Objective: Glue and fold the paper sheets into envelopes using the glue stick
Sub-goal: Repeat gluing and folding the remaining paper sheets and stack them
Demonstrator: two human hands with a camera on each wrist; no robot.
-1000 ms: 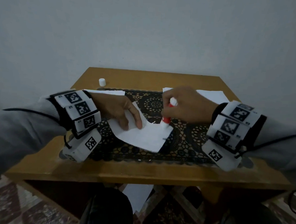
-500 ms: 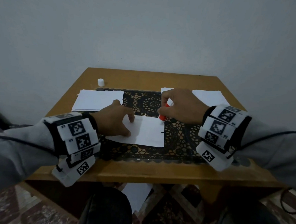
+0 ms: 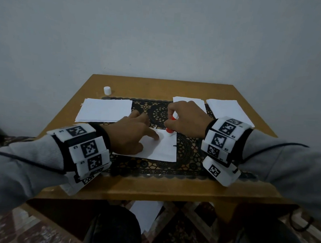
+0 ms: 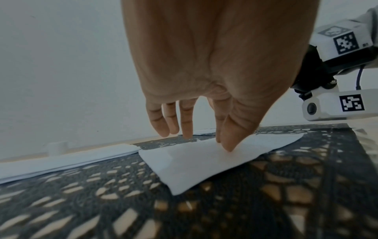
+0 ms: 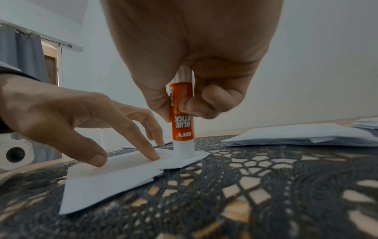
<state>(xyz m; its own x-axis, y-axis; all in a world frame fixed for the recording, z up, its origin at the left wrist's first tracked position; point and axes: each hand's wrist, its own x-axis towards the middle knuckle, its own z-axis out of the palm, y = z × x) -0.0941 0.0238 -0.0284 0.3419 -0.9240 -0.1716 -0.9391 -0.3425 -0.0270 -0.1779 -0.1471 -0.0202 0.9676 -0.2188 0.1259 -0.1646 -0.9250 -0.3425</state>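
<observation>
The glue stick (image 5: 182,119) stands upright, tip down on the far right corner of the paper sheet (image 3: 162,149) on the lace mat (image 3: 183,167); your right hand (image 3: 188,119) grips its barrel. Beside it, your left hand (image 3: 131,136) presses the sheet flat with straight fingertips (image 5: 153,156).

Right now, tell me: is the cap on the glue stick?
No. The glue stick stands uncapped, tip down on the paper sheet in the right hand, while a white cap sits apart on the table.
</observation>
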